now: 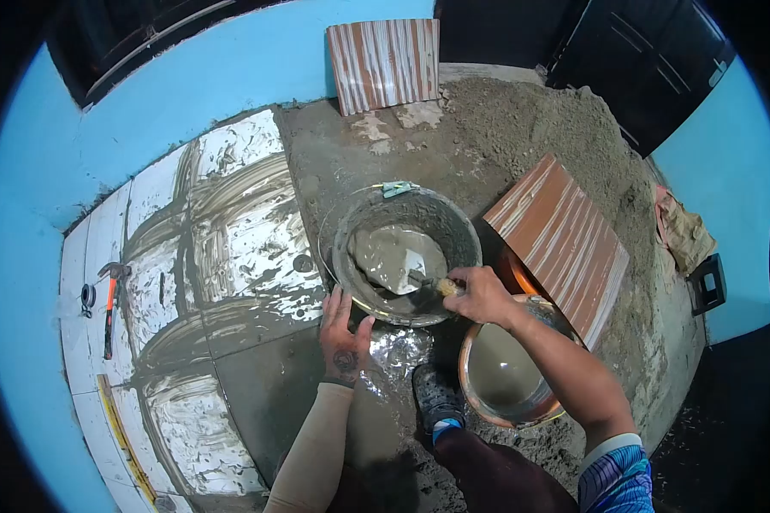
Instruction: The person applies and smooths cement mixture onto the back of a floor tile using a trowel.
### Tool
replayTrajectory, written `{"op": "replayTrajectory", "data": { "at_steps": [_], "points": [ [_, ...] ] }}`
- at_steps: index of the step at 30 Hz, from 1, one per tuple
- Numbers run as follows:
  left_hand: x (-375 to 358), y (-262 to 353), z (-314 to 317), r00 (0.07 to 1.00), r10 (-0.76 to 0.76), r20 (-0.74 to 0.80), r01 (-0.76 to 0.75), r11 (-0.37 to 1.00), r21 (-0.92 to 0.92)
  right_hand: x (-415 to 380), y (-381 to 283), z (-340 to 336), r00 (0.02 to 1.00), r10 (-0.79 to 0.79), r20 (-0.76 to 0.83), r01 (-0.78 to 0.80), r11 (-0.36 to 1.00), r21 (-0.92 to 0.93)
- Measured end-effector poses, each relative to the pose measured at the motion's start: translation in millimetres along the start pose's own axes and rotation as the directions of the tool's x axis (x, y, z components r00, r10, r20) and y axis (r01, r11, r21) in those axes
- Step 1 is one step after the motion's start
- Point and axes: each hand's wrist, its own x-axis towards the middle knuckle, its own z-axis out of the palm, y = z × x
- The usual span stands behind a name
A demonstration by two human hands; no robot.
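Note:
My right hand (485,296) is closed round the handle of a trowel (412,272), whose blade dips into the black bucket (464,224). Wet grey cement mix (385,248) fills the bottom of that bucket. Against the bucket's near left rim rests my left hand (344,335), fingers straight and thumb apart. Under my right forearm stands a second, orange-rimmed bucket (473,376) with greyish liquid in it. A light green scrap (395,189) lies at the black bucket's far rim.
Cement-smeared white floor tiles (248,248) lie on the left, with a hammer (111,308), a tape roll (87,299) and a yellow level (121,436). Brown striped tiles (565,248) lean at right; another striped tile (385,64) leans on the wall. A sand heap (530,120) spreads behind.

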Motion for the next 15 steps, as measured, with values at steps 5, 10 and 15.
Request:
{"op": "replayTrajectory", "data": {
  "at_steps": [5,10,15],
  "points": [
    [3.2,6.6,1.9,0.997,-0.073,-0.035,0.065,0.978,-0.198,-17.6,-15.7,-39.2,0.972,0.222,-0.082,-0.213,0.971,0.108],
    [-4.3,-4.3,17.2,0.948,-0.313,0.049,0.303,0.849,-0.434,-68.1,21.4,-66.7,0.943,0.125,-0.309,-0.108,0.992,0.071],
    [-10.6,-38.9,31.1,0.936,-0.332,0.119,0.349,0.827,-0.44,-140.8,59.2,-96.1,0.816,0.36,-0.453,-0.342,0.931,0.126]
  ]
}}
